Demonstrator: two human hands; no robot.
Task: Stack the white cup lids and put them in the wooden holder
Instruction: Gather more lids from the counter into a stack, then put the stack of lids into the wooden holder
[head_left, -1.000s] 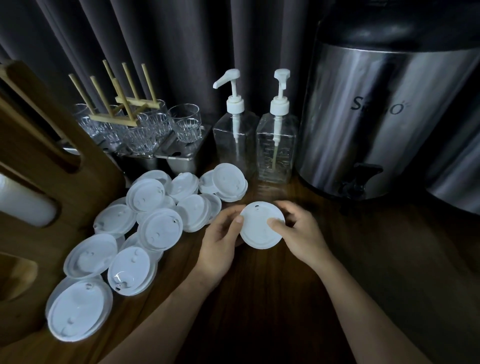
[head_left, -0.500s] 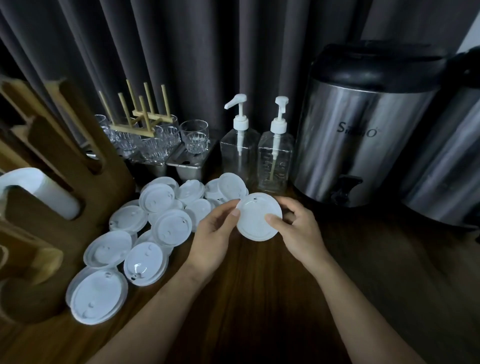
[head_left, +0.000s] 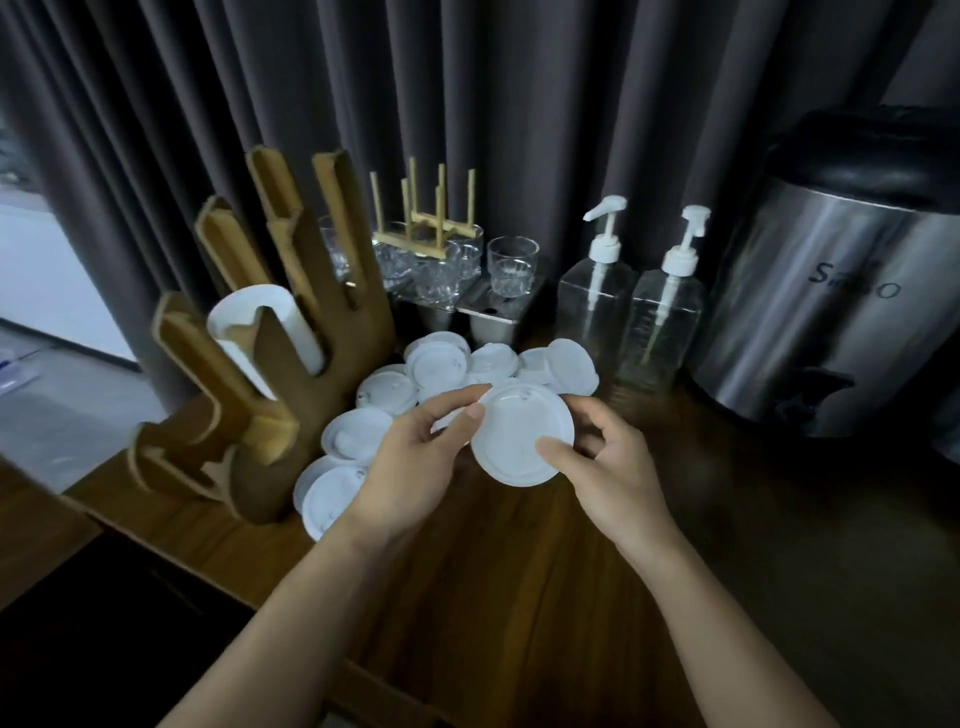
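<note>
Dark curtain is backing a wooden worktop, and the lighting is poor. Both hands are gripping one white lid above the worktop, just in front of the loose pile. The left hand is pinching its left rim. The right hand is pressing a thumb on its face, with fingers curled behind. The wooden holder is standing just left of the pile.

Risks, as judged:
- The fingertip grip is looking light, so the lid could slip during nesting.
- The left wrist is hovering over the pile and could scatter lids toward the edge.
- A crooked stack could jam in a holder slot.

Count:
- Lids in hand: one seen.
- Loose lids: at least nine, with overlaps hiding more.
- Pump bottles: two.
- Urn: one in full view.
- Holder: one, with a white stack lying in one slot.
</note>
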